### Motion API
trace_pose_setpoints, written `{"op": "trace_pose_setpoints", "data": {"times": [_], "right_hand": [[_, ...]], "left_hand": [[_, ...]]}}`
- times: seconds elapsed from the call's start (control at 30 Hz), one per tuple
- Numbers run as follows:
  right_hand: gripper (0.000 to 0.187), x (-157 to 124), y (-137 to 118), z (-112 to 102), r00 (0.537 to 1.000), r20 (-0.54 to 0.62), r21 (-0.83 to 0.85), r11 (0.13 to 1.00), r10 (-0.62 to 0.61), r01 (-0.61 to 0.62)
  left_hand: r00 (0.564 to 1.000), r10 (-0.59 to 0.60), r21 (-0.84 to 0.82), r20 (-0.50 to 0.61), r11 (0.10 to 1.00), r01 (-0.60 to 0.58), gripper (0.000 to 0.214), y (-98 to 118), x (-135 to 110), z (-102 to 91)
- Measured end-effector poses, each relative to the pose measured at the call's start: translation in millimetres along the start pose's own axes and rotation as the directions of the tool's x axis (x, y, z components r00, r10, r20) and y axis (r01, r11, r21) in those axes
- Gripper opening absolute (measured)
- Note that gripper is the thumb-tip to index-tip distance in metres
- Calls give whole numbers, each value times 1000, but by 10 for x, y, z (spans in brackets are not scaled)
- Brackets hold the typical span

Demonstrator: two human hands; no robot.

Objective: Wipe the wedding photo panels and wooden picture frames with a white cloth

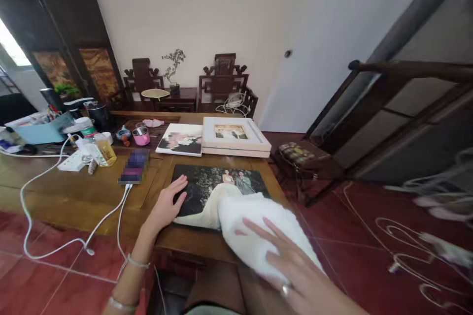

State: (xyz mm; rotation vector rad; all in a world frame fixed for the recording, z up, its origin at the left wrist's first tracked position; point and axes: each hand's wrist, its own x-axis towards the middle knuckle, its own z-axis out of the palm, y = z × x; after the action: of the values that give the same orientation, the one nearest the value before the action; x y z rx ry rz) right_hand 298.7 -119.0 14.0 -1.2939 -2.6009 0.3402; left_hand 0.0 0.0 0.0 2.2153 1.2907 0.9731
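Note:
A large dark wedding photo print lies flat on the near end of the wooden table. My left hand rests open on the print's left edge, fingers stretched over its corner. My right hand lies flat with spread fingers on a white cloth, which covers the print's lower right part.
Behind the print lie another photo print and a white framed photo on a stack. A phone with white charging cables, a bottle, a pink cup and clutter fill the table's left. A dark wooden bench stands at right.

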Motion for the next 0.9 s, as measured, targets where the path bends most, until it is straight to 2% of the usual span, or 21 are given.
{"op": "trace_pose_setpoints", "data": {"times": [0.17, 0.3, 0.4, 0.5, 0.63, 0.8, 0.9], "right_hand": [[31, 481, 587, -94, 987, -105, 26, 993, 121, -119], [42, 944, 1117, -153, 942, -109, 63, 948, 317, -312], [45, 1137, 1293, -174, 916, -129, 89, 925, 379, -370], [38, 1075, 1159, -167, 936, -183, 71, 954, 299, -291], [28, 649, 649, -94, 969, -236, 1, 997, 71, -73], [16, 75, 5, -12, 986, -158, -5, 999, -50, 50], [15, -4, -118, -16, 989, -82, -7, 993, -120, 119]], "left_hand": [[1000, -6, -9, 6, 1000, 6, 37, 33, -26, -12], [1000, -25, -7, 14, 1000, 25, 37, 54, -14, -19], [999, -37, -8, 11, 999, 38, 37, 75, 1, -23], [999, -48, -12, -1, 999, 48, 36, 88, 10, -20], [999, -47, -15, -20, 999, 47, 36, 70, 7, -8], [1000, -23, 1, -13, 1000, 23, 36, 37, -10, -6], [1000, -11, -3, -10, 1000, 11, 36, 45, -15, -13]]}}
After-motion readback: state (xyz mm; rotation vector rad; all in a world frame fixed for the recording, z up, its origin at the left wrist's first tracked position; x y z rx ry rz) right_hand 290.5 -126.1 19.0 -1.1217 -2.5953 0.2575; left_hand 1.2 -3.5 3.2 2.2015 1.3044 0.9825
